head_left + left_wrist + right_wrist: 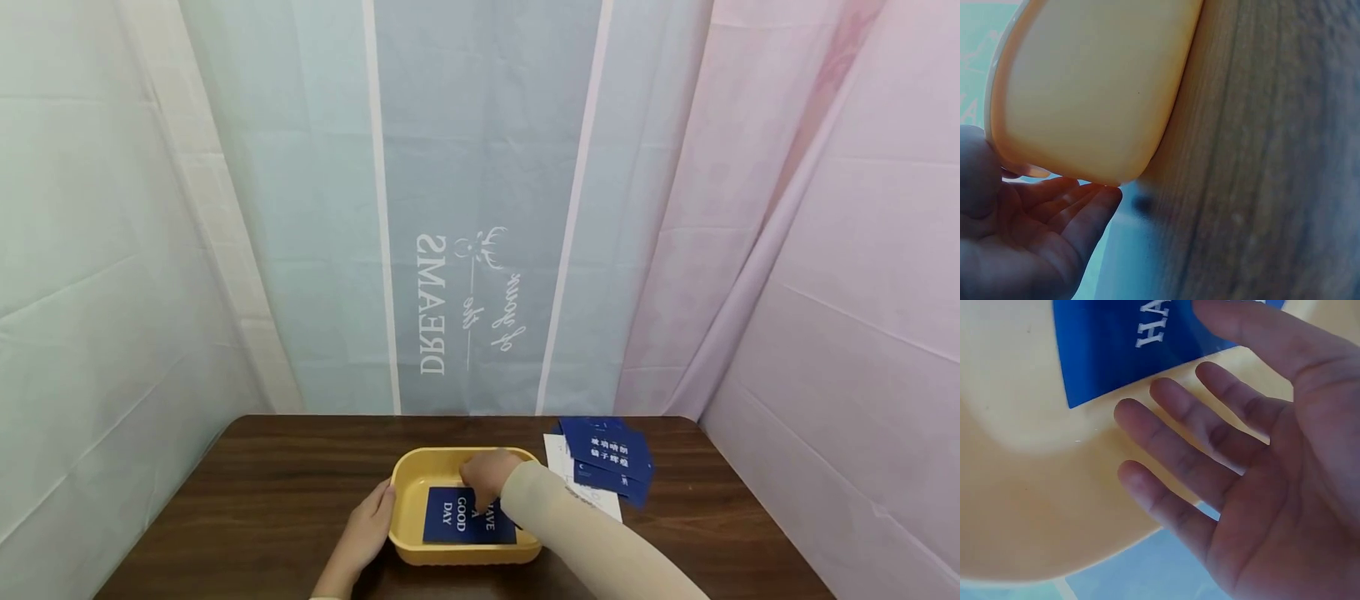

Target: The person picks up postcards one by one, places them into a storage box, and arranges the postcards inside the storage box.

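A yellow plastic basin (403,517) stands near the front edge of the table. My left hand (369,527) holds its left end, the thumb up at the rim and the fingers against the outer wall in the left wrist view. On the basin's floor lies a dark blue card (448,521) printed "HAVE A GOOD DAY", partly covered by my right hand (489,475). That hand reaches in over the far right side. In the right wrist view its fingers (1179,450) are spread and nearly straight beside the card; the thumb overlaps the card, and whether it touches is unclear.
On the brown wooden table (300,467), to the right of the basin, several blue cards (611,454) lie in an overlapping pile with a white card (557,457) under them. A printed curtain (487,167) hangs behind the table, with pale cloth on both sides.
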The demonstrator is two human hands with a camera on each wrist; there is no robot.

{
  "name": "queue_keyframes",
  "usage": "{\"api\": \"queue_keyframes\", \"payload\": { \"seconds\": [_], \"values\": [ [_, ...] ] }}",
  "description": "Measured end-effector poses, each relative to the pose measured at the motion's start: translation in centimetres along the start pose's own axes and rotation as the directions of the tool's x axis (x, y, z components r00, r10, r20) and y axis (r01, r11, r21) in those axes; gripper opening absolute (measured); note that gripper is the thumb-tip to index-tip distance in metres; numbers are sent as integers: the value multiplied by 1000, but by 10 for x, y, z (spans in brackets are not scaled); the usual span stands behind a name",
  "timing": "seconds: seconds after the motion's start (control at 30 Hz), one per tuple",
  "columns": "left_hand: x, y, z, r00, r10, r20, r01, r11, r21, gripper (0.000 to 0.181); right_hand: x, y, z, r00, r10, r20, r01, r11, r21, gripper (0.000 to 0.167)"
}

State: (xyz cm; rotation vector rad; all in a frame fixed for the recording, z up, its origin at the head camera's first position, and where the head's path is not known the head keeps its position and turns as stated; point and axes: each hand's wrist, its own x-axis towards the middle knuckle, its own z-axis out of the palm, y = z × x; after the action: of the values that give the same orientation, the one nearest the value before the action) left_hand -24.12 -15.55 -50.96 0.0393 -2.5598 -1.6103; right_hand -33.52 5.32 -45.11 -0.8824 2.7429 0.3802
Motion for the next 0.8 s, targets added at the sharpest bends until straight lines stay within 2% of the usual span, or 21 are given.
{"api": "queue_keyframes", "payload": {
  "seconds": [0.13, 0.33, 0.43, 0.5, 0.57, 0.63, 0.73, 0.8],
  "values": [
    [0, 0, 0, 1000, 2, 3, -2, 1000, -1, 52, 0, 5, -6, 1000, 1, -7, -1, 1000, 16, 36],
    [-1, 0, 0, 1000, 12, 0, -12, 1000, -2, 50, -11, 16, -24, 1000, 23, -17, -21, 996, 83, 32],
    [0, 0, 0, 1000, 15, -2, -15, 1000, 2, 50, -18, 24, -30, 998, 2, -58, 6, 991, 132, 28],
    [0, 0, 0, 1000, 15, -3, -15, 1000, 5, 49, -22, 30, -31, 993, -28, -115, 45, 988, 149, 24],
    [0, 0, 0, 1000, 14, -2, -14, 1000, 7, 50, -25, 39, -30, 979, -63, -193, 93, 984, 152, 19],
    [0, 0, 0, 1000, 14, -1, -14, 1000, 4, 50, -28, 48, -28, 957, -90, -275, 133, 981, 142, 14],
    [0, 1, 0, 1000, 13, 0, -13, 1000, 2, 50, -29, 64, -22, 926, -93, -365, 150, 980, 132, 7],
    [-1, 1, -1, 1000, 11, 1, -11, 1000, -1, 51, -30, 75, -16, 917, -68, -393, 135, 980, 146, 5]
  ]
}}
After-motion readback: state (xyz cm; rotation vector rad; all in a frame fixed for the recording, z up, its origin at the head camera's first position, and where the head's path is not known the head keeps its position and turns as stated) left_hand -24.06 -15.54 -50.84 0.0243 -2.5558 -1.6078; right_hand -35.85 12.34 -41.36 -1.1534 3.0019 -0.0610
